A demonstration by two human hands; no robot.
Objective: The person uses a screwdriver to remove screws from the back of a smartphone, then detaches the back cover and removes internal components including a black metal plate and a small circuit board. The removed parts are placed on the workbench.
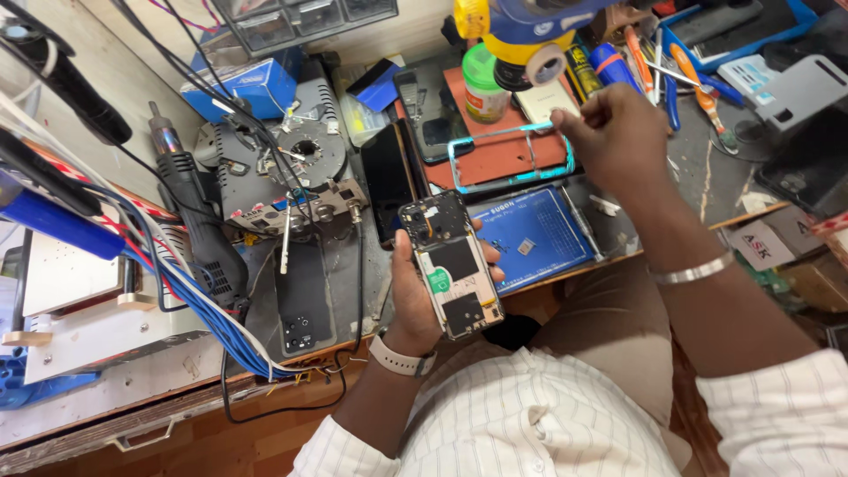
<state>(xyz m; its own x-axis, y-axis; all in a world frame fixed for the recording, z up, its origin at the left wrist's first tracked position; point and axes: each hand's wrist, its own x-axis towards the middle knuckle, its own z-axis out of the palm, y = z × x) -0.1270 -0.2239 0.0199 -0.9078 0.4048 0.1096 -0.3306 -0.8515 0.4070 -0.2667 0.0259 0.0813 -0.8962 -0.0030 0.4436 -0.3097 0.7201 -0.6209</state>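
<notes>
My left hand (415,296) grips an opened smartphone (450,263) with its back cover off, circuit boards and battery area showing, held above the bench's front edge. My right hand (614,132) is raised over the bench with thumb and fingers pinched together next to a teal phone frame (511,159) that lies on a reddish-brown mat (503,155). Whether a small part sits in the pinch cannot be seen. A blue work mat (530,237) lies just below the frame, with tiny parts on it.
A black phone back cover (305,305) lies at the bench's front. A hot-air handle (199,225) and bundled blue cables (208,322) fill the left. A green-lidded jar (484,84), screwdrivers (698,84) and a blue tray sit at the back.
</notes>
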